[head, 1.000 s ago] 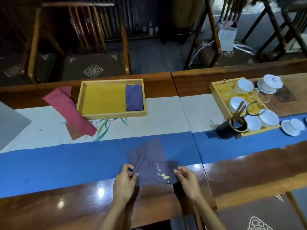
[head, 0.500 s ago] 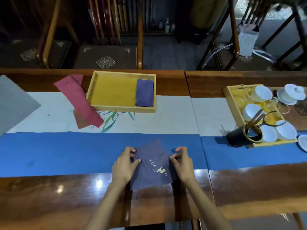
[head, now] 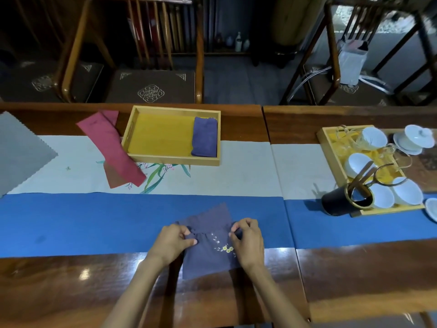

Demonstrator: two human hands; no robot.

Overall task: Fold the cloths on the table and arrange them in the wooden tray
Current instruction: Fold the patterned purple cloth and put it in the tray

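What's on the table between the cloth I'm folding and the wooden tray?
Nothing stands there in the head view. Between the cloth under both hands and the tray lie only the blue runner and the white runner.

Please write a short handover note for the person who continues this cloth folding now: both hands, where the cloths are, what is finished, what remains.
Left hand and right hand: each pinches a side of the embroidered purple cloth at the near table edge, mid-fold.
Wooden tray: one folded purple cloth lies at its right end; the yellow-lined rest is free.
Pink cloth lies left of the tray, not folded small, overlapping a reddish-brown cloth.
Grey cloth lies flat at far left.
Done: one cloth. Left: finish this fold, tray it, then the others.
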